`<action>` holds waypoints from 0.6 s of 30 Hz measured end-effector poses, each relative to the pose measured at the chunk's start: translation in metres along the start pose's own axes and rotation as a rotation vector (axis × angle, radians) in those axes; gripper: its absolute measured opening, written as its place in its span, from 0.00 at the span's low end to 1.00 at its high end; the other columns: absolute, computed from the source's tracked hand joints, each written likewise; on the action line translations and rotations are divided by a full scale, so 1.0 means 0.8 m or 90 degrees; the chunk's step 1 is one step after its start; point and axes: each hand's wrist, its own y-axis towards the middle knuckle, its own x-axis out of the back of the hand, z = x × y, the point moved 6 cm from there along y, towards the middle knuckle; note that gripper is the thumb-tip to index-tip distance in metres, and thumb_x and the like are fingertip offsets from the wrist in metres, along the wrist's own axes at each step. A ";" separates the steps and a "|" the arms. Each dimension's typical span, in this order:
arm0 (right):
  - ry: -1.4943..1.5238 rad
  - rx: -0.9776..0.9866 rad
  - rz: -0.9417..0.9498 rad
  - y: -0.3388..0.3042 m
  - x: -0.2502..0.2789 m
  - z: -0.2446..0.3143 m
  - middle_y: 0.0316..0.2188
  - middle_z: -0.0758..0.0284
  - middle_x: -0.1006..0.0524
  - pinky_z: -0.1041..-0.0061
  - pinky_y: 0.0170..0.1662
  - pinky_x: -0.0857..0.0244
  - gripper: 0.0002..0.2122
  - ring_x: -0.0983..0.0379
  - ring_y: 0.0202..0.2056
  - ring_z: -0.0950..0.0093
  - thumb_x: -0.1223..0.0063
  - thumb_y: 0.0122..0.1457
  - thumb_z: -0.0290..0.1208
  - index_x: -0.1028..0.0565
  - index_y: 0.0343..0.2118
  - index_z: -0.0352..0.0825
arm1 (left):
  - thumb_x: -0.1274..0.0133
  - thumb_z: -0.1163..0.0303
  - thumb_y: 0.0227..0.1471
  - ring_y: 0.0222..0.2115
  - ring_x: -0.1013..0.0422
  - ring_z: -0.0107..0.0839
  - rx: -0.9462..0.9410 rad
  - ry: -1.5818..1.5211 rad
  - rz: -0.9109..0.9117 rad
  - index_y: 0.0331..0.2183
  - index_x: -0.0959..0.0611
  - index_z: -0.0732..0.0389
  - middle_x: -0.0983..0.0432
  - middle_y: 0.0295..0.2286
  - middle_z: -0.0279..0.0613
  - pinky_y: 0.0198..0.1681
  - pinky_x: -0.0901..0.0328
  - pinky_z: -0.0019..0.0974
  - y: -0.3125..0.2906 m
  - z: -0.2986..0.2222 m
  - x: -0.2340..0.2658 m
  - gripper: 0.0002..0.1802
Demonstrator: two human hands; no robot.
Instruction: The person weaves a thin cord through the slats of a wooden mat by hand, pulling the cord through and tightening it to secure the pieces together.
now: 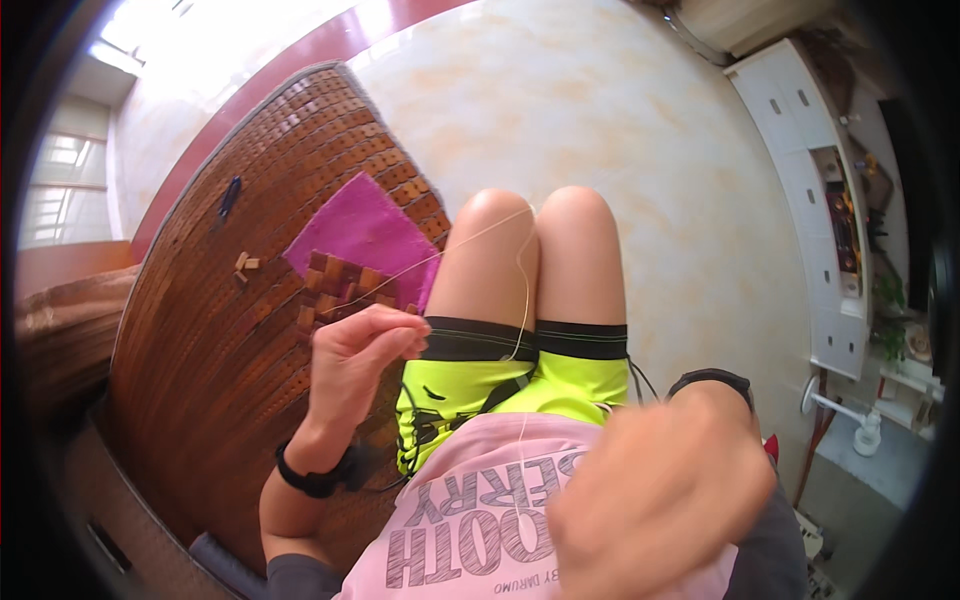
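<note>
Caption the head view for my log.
Left hand pinched near pale thread, right hand motion-blurred, brown blocks on magenta cloth.

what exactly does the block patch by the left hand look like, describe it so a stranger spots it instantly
Start at the big brown tiled mat on the left, then the magenta cloth lying on it. Just beyond the left hand, overlapping the cloth, is the block patch. Its lighter and darker brown blocks sit grouped together, unlike the loose pale pieces farther left.

the left hand (362, 345) has its fingertips together near brown blocks (342, 276) on pink cloth (360, 222). thread (527, 288) crosses the legs (580, 260). the right hand (665, 485) is blurred.
</note>
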 end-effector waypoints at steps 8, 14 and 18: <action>-0.689 -0.162 -0.275 -0.055 0.074 -0.132 0.20 0.65 0.27 0.76 0.21 0.39 0.05 0.30 0.20 0.73 0.38 0.49 0.18 0.22 0.29 0.32 | 0.42 0.83 0.51 0.32 0.25 0.21 -0.018 -0.075 -0.011 0.34 0.16 0.67 0.19 0.31 0.39 0.38 0.30 0.24 0.010 0.012 -0.018 0.06; -0.744 -0.175 -0.281 -0.055 0.073 -0.149 0.19 0.64 0.28 0.70 0.24 0.33 0.05 0.27 0.21 0.67 0.37 0.49 0.23 0.24 0.25 0.32 | 0.42 0.82 0.51 0.32 0.25 0.19 -0.040 -0.058 -0.025 0.34 0.15 0.67 0.19 0.31 0.38 0.38 0.30 0.23 0.011 0.024 -0.007 0.06; -0.803 -0.154 -0.270 -0.053 0.069 -0.150 0.18 0.66 0.30 0.70 0.23 0.34 0.06 0.29 0.20 0.68 0.37 0.49 0.23 0.26 0.23 0.34 | 0.42 0.82 0.51 0.32 0.25 0.20 -0.053 -0.031 -0.025 0.35 0.15 0.67 0.19 0.31 0.38 0.38 0.30 0.23 0.014 0.024 -0.005 0.07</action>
